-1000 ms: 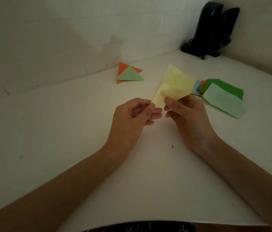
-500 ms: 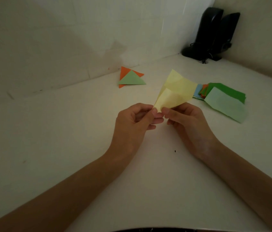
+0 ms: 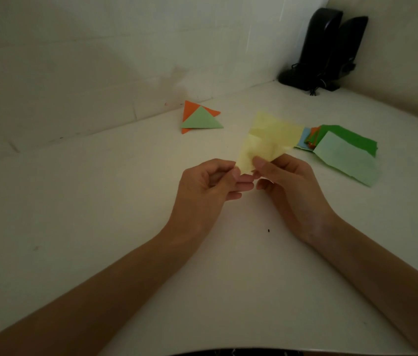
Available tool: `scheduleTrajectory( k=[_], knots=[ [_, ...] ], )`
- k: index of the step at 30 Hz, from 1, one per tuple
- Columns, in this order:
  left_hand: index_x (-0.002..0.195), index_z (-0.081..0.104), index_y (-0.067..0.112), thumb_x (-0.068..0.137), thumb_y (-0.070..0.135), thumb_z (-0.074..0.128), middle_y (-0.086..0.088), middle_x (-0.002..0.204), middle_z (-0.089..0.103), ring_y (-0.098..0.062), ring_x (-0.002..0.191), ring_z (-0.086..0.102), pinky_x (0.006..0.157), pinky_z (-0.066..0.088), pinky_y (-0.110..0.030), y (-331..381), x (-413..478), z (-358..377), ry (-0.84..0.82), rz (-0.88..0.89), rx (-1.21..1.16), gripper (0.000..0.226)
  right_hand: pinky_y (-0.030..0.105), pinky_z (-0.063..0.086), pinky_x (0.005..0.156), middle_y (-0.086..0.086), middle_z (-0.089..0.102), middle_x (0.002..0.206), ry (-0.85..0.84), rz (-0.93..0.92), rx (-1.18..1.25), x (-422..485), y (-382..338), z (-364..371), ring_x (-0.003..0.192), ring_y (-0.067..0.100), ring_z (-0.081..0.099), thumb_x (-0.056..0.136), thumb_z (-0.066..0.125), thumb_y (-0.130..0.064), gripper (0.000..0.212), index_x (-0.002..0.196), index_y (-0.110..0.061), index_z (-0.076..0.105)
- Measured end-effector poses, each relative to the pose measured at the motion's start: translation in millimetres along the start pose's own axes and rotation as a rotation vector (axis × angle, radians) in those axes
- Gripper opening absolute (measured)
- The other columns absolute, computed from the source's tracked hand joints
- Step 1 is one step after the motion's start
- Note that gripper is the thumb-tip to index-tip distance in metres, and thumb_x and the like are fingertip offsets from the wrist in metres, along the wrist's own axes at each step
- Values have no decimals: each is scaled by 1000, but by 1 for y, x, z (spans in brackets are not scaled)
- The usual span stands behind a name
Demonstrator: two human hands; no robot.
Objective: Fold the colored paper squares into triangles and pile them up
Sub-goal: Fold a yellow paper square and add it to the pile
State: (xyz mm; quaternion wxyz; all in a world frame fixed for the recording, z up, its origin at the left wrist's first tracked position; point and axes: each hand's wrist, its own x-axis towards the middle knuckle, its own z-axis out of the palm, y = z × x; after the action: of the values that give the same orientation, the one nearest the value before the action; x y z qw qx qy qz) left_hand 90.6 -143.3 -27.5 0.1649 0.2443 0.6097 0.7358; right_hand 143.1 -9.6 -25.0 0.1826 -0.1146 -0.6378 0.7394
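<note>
Both hands pinch one pale yellow paper square [image 3: 272, 140] at its near corner, left hand [image 3: 210, 186] and right hand [image 3: 290, 183] holding it half-folded, blurred, above the white table [image 3: 100, 201], with folded triangles [image 3: 200, 119] far left and unfolded squares [image 3: 344, 152] right.

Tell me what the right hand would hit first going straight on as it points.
Probably the left hand, whose fingertips sit just ahead at the yellow paper both pinch; depth is unclear.
</note>
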Motion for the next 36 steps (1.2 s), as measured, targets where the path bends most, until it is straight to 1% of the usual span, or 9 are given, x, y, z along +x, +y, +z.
scheduleTrajectory(
  k=[3, 6, 9, 14, 18, 23, 29, 34, 36],
  knots=[
    [91, 62, 6, 91, 1, 53, 0, 74, 73, -15, 74, 71, 66, 55, -20, 1, 0, 0, -16, -35, -9, 10, 24, 39, 62, -3, 58, 61, 53, -13, 60, 2, -2, -2, 61, 9, 49, 68, 68, -21, 7, 67, -14, 67],
    [98, 62, 1, 90, 7, 57, -2, 78, 74, -14, 74, 71, 66, 55, -20, 4, 2, 0, -26, -71, -3, 12, 26, 38, 63, -3, 60, 62, 48, -20, -12, 1, -2, -2, 61, 9, 49, 69, 71, -22, 10, 68, -13, 67],
    [90, 65, 7, 89, 11, 59, 1, 70, 72, -12, 66, 69, 61, 54, -19, 6, 2, 0, -6, -49, 29, 7, 26, 39, 63, 1, 59, 64, 13, -9, -41, -1, -2, -1, 63, 12, 48, 71, 72, -26, 10, 68, -17, 70],
    [84, 63, 8, 90, 13, 59, 1, 64, 71, -11, 57, 67, 55, 53, -19, 5, 2, 0, 56, -32, 88, 9, 22, 40, 55, 2, 59, 59, 42, -11, 56, 0, -4, -2, 59, 13, 48, 69, 68, -16, 13, 74, -4, 66],
    [84, 64, 6, 90, 12, 58, 2, 60, 68, -9, 52, 63, 54, 52, -19, 7, 4, -3, 59, -5, 113, 10, 20, 42, 52, 3, 63, 63, 38, 16, 95, 1, -8, -3, 57, 11, 54, 71, 65, -17, 13, 74, -4, 67],
    [79, 64, 9, 90, 9, 59, 4, 53, 62, -6, 46, 55, 51, 48, -18, 8, 8, -6, 78, 36, 179, 13, 20, 43, 50, 4, 67, 65, 40, 41, 15, 3, -12, -8, 55, 11, 58, 70, 67, -20, 16, 74, -5, 67],
    [78, 64, 10, 90, 11, 60, 5, 52, 61, -5, 45, 51, 50, 45, -16, 12, 11, -15, 142, 56, 191, 12, 19, 38, 50, 0, 65, 59, 51, -13, -188, 5, -16, -15, 53, 8, 51, 82, 66, -8, 16, 66, -2, 65],
    [80, 63, 7, 89, 18, 61, 3, 52, 62, -6, 43, 48, 49, 45, -17, 9, 15, -21, 223, 54, 207, 14, 10, 37, 55, -8, 65, 60, 47, -30, -325, 3, -14, -8, 56, -1, 48, 84, 66, -10, 17, 66, -8, 66],
    [80, 63, 6, 88, 19, 63, 3, 50, 61, -5, 42, 47, 47, 42, -16, 8, 16, -23, 223, 51, 252, 16, 16, 36, 59, -8, 65, 61, 76, -19, -331, 3, -14, -9, 60, 2, 48, 84, 66, -10, 19, 64, -11, 66]
  ],
)
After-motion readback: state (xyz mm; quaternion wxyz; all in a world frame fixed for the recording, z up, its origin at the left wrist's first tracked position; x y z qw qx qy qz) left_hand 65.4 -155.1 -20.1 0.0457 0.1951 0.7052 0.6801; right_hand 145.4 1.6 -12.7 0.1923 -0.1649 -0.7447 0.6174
